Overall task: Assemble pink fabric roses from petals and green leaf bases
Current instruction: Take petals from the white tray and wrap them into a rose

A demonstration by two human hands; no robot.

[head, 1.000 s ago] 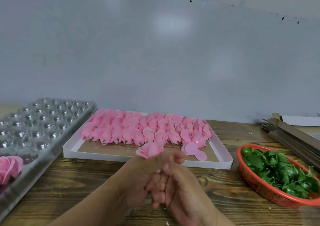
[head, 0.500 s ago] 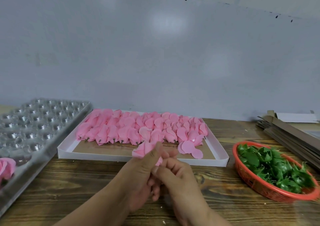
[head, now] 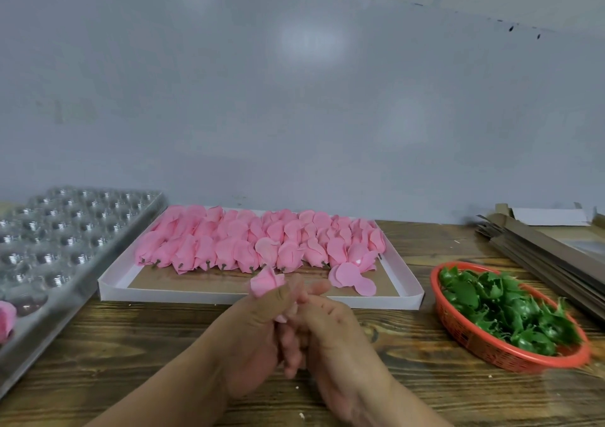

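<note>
My left hand point(head: 258, 325) grips a pink fabric rose bud point(head: 266, 281) that sticks up above its thumb. My right hand point(head: 330, 331) is pressed against the left, its fingers curled at the bud's lower end, which the hands hide. Behind them a white shallow box point(head: 229, 292) holds rows of pink petal buds point(head: 255, 241) and a few loose flat petals point(head: 352, 277). A red basket point(head: 458, 331) of green leaf bases point(head: 504, 305) sits to the right.
A clear plastic blister tray point(head: 65, 240) with many round cups lies at the left, with one finished pink rose point(head: 6, 320) at its near end. Flat brown cardboard pieces point(head: 550, 253) are stacked at the far right. Everything rests on a wooden table point(head: 131, 361) against a grey wall.
Both hands stay joined around the bud, working it in place. The exposed top of the bud looks more compact than a second ago.
</note>
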